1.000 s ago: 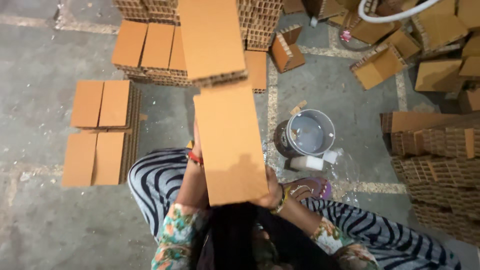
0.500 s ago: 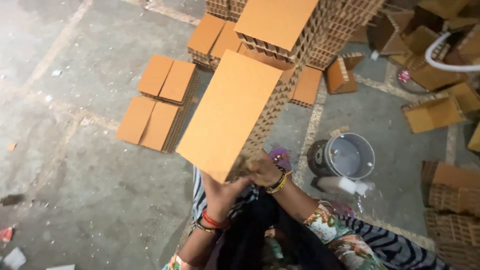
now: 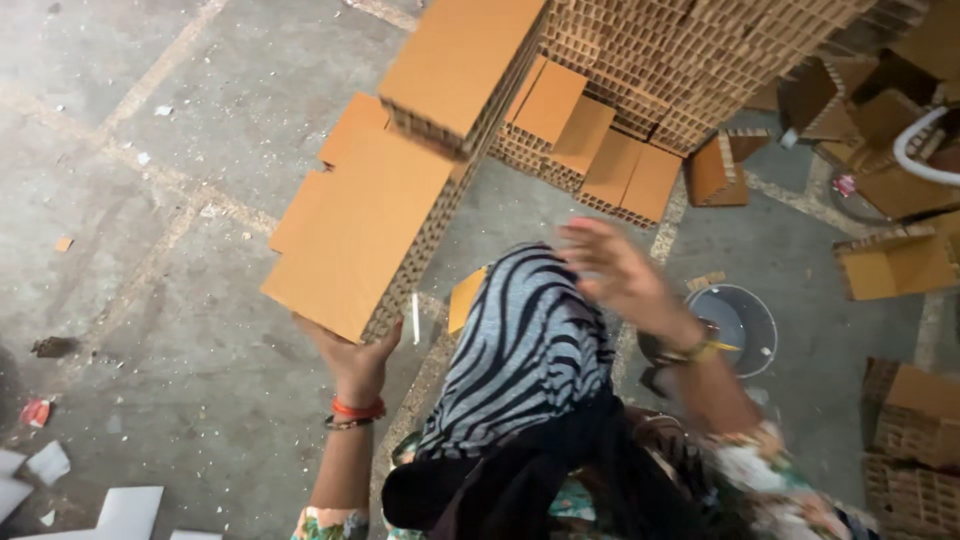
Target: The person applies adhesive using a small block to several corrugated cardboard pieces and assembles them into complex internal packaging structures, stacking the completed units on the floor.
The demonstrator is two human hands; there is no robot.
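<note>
Nearest the camera, the person's knee in zebra-striped cloth [image 3: 525, 350] filled the middle of the view. Just left of it the left hand [image 3: 350, 360] was up, fingers [image 3: 385, 338] curled round the near corner of the honeycomb cardboard panel [image 3: 360, 230], thumb side under the edge — closed on it, a firm one-handed grip. The panel stood off the floor, tilted, its far end running up under another block of the same board [image 3: 465, 65]; whether the two touched could not be told.

That panel looked light for its bulk: one hand carried it. It looked stiff too, a flat brown skin over an open-celled core showing along the side. The skins should be dry, not slippery, but the corners and cell edges would likely crush if knocked. Gripping at a corner or along a long edge, fingers beneath, looked the sensible hold.

The right hand [image 3: 620, 275] hung in the air, blurred, fingers spread wide and holding nothing.

Beyond it, one round metal tin [image 3: 735, 325] sat on the concrete floor [image 3: 150, 200]. Further out, four small panels [image 3: 600, 150] lay flat, side by side. Behind them rose one tall stack [image 3: 700, 60], its layers too many to count.
</note>
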